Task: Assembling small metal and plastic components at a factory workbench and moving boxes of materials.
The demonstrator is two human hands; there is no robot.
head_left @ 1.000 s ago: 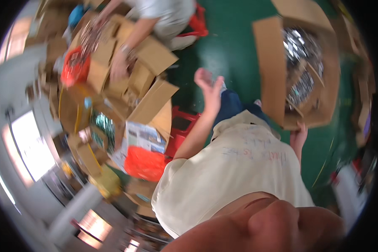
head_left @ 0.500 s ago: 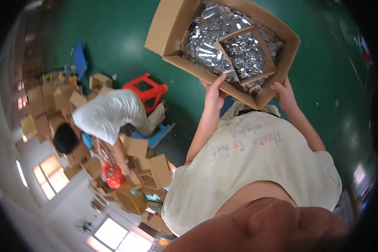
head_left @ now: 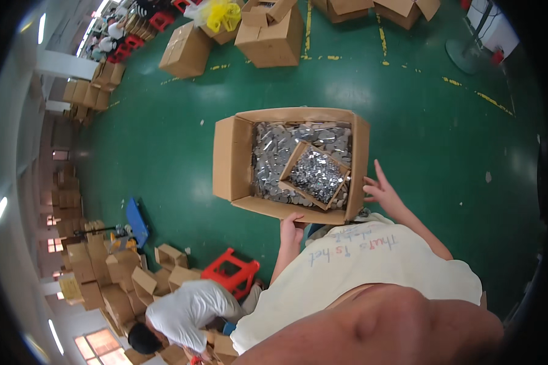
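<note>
Held in front of my waist is an open cardboard box, filled with many flat, shiny silver metal pieces. A smaller cardboard tray lies tilted on top of them, full of tiny glittering silver pieces. My left hand is closed on the near edge of the big box, thumb on the rim, with its other fingers mostly hidden underneath. At the box's right side, my right hand holds the wall with some fingers while one finger points outward.
Large cardboard boxes stand ahead, one beside a yellow plastic bag. To the left are stacked boxes, a blue platform and a red plastic stool. A co-worker bends over boxes there. A stand base sits far right.
My view has swung, bringing the boxes ahead into sight. In it, the held box sits lower and straighter. My right hand has shifted up along its side, one finger now stretched out.
</note>
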